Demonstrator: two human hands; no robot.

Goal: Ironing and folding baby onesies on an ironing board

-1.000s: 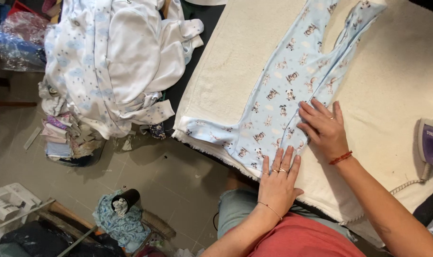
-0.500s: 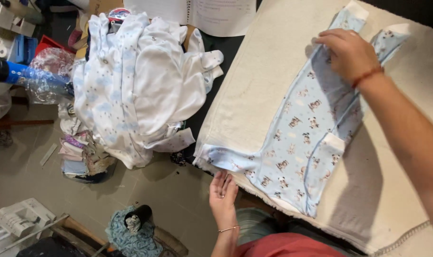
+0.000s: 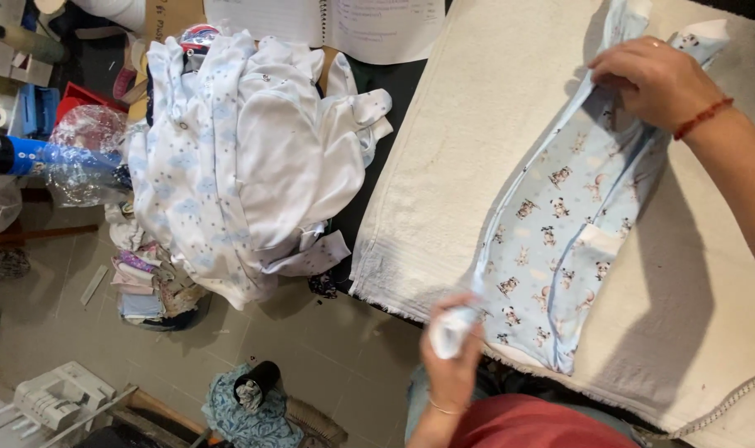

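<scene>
the left hand [image 3: 452, 348] pinches one end of the baby suit [image 3: 568, 224] and the right hand [image 3: 647, 79] grips the other. it lies stretched on the towel [image 3: 469, 158], not yet folded; a pile of clothes [image 3: 245, 158] waits beside.

Single head-worn camera, steep downward view at close range over the cream towel-covered table [image 3: 477, 166], its near edge and the wearer's lap at bottom, with the tiled floor [image 3: 328, 348] and clothes pile [image 3: 245, 158] filling the left.

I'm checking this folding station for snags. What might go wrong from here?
The left hand grips the blue printed garment at the very edge of the cream towel, so that end might slide off toward the floor. The heaped white clothes overhang their stand and look liable to topple.
</scene>
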